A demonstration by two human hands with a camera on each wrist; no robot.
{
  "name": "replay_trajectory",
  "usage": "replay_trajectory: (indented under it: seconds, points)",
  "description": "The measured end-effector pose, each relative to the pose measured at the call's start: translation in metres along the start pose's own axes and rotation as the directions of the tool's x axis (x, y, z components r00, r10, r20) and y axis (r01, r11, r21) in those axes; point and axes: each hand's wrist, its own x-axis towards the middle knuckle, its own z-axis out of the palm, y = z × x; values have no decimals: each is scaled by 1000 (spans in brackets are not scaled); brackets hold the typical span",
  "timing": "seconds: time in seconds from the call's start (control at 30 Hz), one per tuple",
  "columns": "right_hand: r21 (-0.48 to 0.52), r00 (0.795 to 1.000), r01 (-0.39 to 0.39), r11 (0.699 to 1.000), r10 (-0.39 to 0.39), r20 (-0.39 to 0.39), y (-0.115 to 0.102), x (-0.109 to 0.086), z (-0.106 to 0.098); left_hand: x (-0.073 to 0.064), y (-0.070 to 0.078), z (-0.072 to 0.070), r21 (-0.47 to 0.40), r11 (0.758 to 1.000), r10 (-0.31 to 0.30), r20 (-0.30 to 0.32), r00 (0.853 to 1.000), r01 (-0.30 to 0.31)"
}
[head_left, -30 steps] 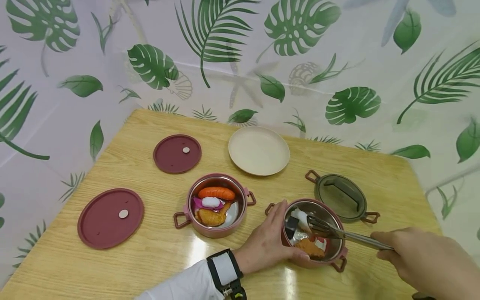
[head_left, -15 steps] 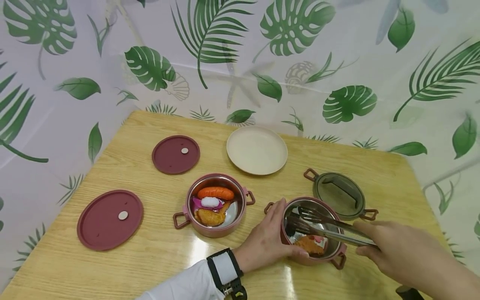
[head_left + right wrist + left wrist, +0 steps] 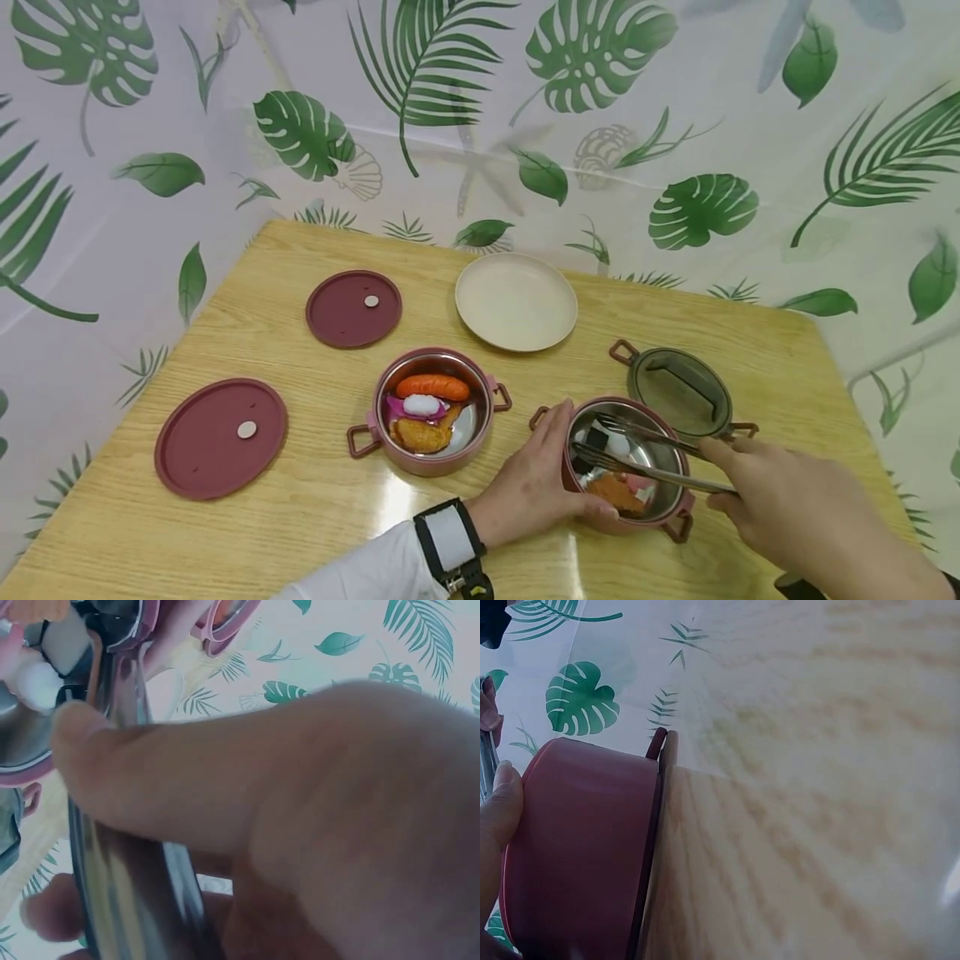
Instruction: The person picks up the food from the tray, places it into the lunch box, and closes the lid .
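My left hand [image 3: 528, 477] grips the outside of the right-hand pink pot [image 3: 618, 525], fingers along its left side and thumb at the front. In the left wrist view the thumb lies against the pot's wall [image 3: 585, 847]. My right hand [image 3: 802, 504] holds metal tongs [image 3: 678, 479] whose spread tips reach into this pot. Between or near the tips lies a black-and-white piece of toy food [image 3: 596, 439], with a round white piece [image 3: 617, 445] beside it. A brown fried piece [image 3: 615, 492] sits towards the front. The tongs partly cover the contents.
Left of this pot stands a second pink pot [image 3: 435, 467] with an orange sausage [image 3: 433, 387], a purple-and-white piece and a fried drumstick. Two dark red lids [image 3: 352, 310] lie at left. A cream plate [image 3: 516, 302] is at the back, an olive-green handled lid [image 3: 675, 400] at right.
The tongs have shifted left in the pot, and their tips have gone from together to spread apart. My right hand moved left with them. The left hand stays on the pot.
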Motion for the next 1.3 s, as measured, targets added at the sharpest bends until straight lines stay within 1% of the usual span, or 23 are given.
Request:
replay_trajectory:
  seconds: [0.2, 0.3, 0.53, 0.6, 0.67, 0.77, 0.83, 0.87, 0.9, 0.93, 1.03, 1.13, 1.17, 1.2, 1.3]
  points:
    - [-37, 999, 14, 999, -15, -35, 3, -3, -2, 1, 0, 1, 14, 1000, 12, -9, 1000, -12]
    - [-40, 999, 16, 999, -18, -41, 7, -3, -1, 1, -1, 0, 18, 1000, 10, -10, 1000, -10]
    - [22, 996, 50, 998, -49, -78, 26, 1, 6, 0, 0, 0, 12, 1000, 6, -8, 1000, -5]
    - [34, 995, 56, 998, -53, -90, 29, -2, 9, -1, 0, 1, 7, 1000, -2, 3, 1000, 2]
    - [36, 994, 45, 998, -41, -105, 29, -8, 7, -2, 0, 1, 5, 1000, -5, 8, 1000, 5]
    - [27, 990, 27, 999, -23, -140, 31, -14, 1, -2, 1, 1, 3, 1000, -8, 4, 1000, 8]
    - [35, 990, 18, 999, -13, -142, 34, -16, -2, -1, 1, 0, 5, 1000, -5, -1, 1000, 5]
    - [39, 989, 25, 999, -19, -150, 37, -16, -1, 0, 1, 0, 5, 1000, -3, -2, 1000, 3]
    - [53, 990, 32, 998, -24, -142, 40, -16, 0, 0, 1, -1, 5, 1000, -4, 0, 1000, 4]
    - [71, 993, 34, 997, -26, -118, 43, -15, 2, 0, 1, -1, 4, 1000, -3, 0, 1000, 3]
    - [112, 1000, 8, 994, -8, 2, 49, -13, 9, -1, 1, 0, -4, 1000, -5, -1, 1000, 5]
    - [97, 993, -47, 994, 36, 114, 54, -11, 12, 0, 0, 0, -6, 1000, -4, -5, 1000, 4]
    - [79, 991, -59, 995, 49, 126, 55, -11, 12, 0, 0, 0, -5, 1000, -4, -5, 1000, 4]
    - [65, 992, -63, 996, 55, 117, 56, -12, 11, 0, 0, 0, -5, 1000, -4, -3, 1000, 4]
    - [58, 1000, -31, 998, 31, 2, 52, -13, 9, 0, 0, 0, -5, 1000, -7, 0, 1000, 7]
